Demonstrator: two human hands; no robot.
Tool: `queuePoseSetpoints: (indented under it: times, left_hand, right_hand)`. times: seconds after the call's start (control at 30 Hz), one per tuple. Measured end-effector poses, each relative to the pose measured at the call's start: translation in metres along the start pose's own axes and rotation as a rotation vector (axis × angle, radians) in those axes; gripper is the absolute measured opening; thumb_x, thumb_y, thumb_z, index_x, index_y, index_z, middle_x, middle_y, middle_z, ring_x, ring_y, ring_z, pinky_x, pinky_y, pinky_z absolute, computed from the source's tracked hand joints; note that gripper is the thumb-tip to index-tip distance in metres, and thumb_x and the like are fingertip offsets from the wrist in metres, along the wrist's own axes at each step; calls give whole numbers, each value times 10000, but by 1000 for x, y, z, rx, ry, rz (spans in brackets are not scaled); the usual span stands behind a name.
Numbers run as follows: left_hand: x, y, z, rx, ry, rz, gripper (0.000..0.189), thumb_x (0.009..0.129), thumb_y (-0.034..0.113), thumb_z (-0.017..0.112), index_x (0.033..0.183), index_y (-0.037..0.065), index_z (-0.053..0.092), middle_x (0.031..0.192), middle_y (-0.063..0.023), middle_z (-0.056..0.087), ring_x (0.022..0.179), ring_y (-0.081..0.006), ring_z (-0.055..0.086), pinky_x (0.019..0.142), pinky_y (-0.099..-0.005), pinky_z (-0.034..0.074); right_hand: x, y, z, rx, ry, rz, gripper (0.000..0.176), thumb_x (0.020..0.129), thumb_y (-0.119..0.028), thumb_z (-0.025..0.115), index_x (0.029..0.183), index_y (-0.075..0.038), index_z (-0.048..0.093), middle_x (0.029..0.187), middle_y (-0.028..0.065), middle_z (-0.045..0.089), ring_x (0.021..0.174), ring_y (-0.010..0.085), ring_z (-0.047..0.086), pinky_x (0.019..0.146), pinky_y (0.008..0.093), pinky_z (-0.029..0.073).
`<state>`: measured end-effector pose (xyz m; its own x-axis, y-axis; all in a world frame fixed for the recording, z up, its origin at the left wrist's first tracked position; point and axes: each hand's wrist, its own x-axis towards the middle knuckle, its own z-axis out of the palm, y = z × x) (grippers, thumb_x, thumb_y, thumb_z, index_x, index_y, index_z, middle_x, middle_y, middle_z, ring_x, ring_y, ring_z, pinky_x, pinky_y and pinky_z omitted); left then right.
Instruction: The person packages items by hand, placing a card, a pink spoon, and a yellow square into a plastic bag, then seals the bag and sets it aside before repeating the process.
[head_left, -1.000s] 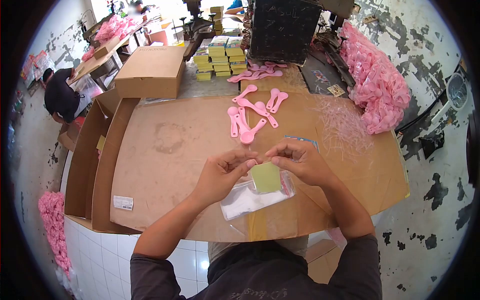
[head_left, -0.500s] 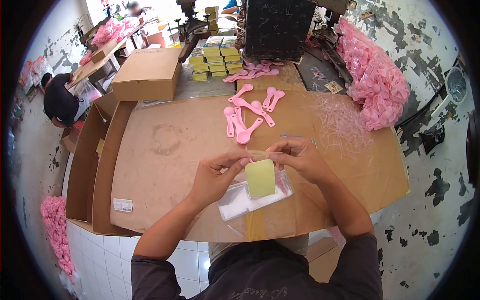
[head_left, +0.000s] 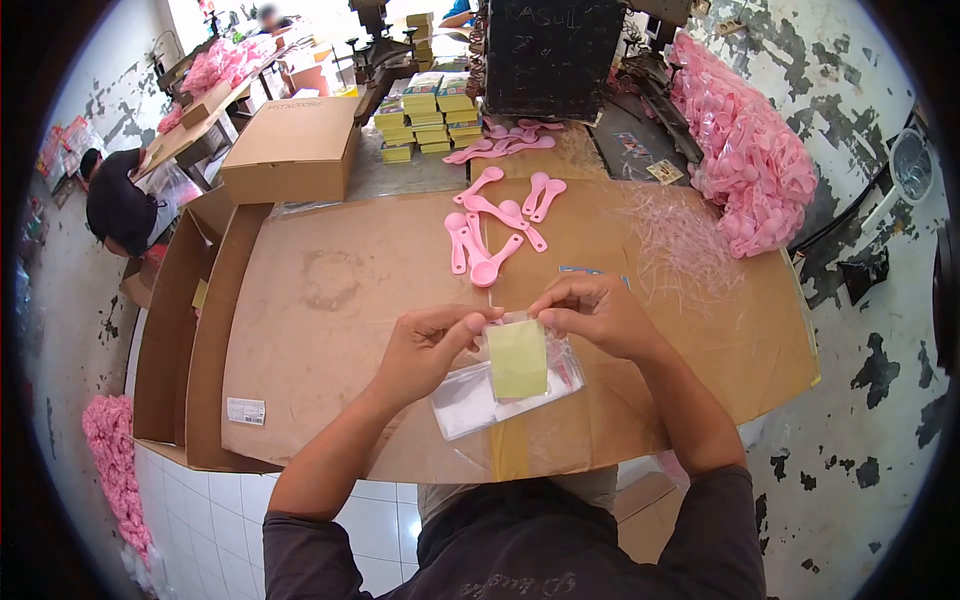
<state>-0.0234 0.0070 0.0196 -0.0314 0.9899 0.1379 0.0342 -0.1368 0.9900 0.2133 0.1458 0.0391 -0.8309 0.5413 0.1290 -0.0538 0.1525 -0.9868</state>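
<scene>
The right hand (head_left: pixel 597 316) hides most of a blue card (head_left: pixel 578 270) behind it. Its fingertips and those of the left hand (head_left: pixel 432 345) cover the top edge of the yellow-green card (head_left: pixel 517 362). That card hides part of the clear bags (head_left: pixel 468 402). Print on the yellow packs (head_left: pixel 432 120) at the far edge of the worktop (head_left: pixel 340 335) is too small to read.

Chalk letters on the black board (head_left: pixel 550 55) read roughly "ASUL"; the rest is cut off or smudged. The box (head_left: pixel 295 145) bears one printed word along its far edge, upside down and too small to read. The label (head_left: pixel 246 411) on the cardboard (head_left: pixel 330 330) and the shirt (head_left: pixel 520 585) print are illegible.
</scene>
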Motion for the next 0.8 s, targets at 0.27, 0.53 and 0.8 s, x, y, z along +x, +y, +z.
queuePoseSetpoints:
  times: [0.27,0.53,0.8]
  left_hand:
    - [2,-1,3,1,15,-56,268,1029,101,631,1265,-7,701,1167,-75,740,1001,-108,685,814,-270,594]
    - [4,10,10,-36,153,85,324,1013,99,653,1320,-8,647,1150,-80,733,1027,-122,684,869,-291,580]
    - [4,13,-43,-125,221,-69,275,1000,209,691,1179,0,688,979,-78,739,770,-126,699,645,-273,559]
  right_hand:
    - [0,6,4,32,14,13,287,951,-26,709,1226,31,650,996,54,695,901,106,654,825,256,537]
    - [0,6,2,-108,-153,15,329,965,-19,683,1284,20,614,1023,36,684,935,92,638,823,267,526]
    - [6,-9,-35,-593,137,-8,328,945,-170,716,1218,7,673,1122,122,705,1036,222,675,927,371,519]
